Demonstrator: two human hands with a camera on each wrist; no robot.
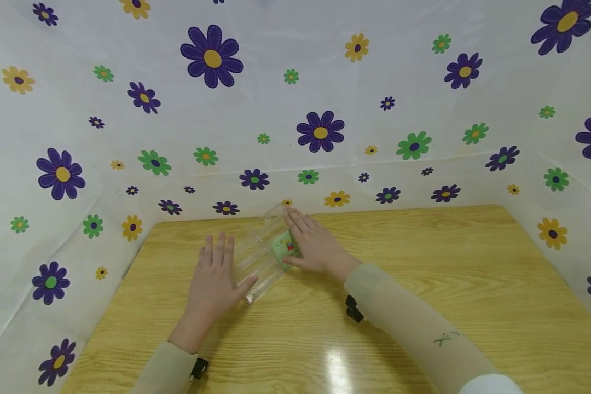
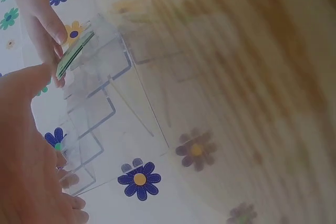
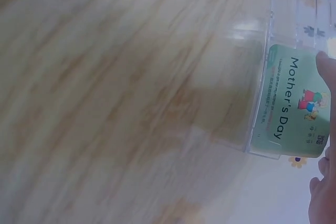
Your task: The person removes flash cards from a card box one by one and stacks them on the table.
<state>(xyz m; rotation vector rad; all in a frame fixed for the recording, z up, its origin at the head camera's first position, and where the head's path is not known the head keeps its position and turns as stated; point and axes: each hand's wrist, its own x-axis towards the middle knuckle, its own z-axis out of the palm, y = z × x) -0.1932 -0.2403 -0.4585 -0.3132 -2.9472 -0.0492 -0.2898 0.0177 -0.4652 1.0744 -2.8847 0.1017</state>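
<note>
A clear plastic rack (image 1: 263, 278) with stepped slots stands slantwise on the table between my hands. At its right end sits a green card (image 1: 279, 253), printed "Mother's Day" in the right wrist view. My left hand (image 1: 212, 287) lies along the rack's left side, fingers straight, thumb spread toward its near corner. Along the opposite side my right hand (image 1: 320, 246) has straight fingers reaching past the card and its thumb at the card's near end. In the left wrist view the card (image 2: 75, 56) appears edge-on beside the right hand; part of it is hidden by that hand.
A wood-grain table (image 1: 423, 262) extends to both sides and toward me. White cloth (image 1: 276, 109) with purple, yellow and green flowers rises behind the table and on both sides. Small black devices (image 1: 353, 309) are strapped at the wrists.
</note>
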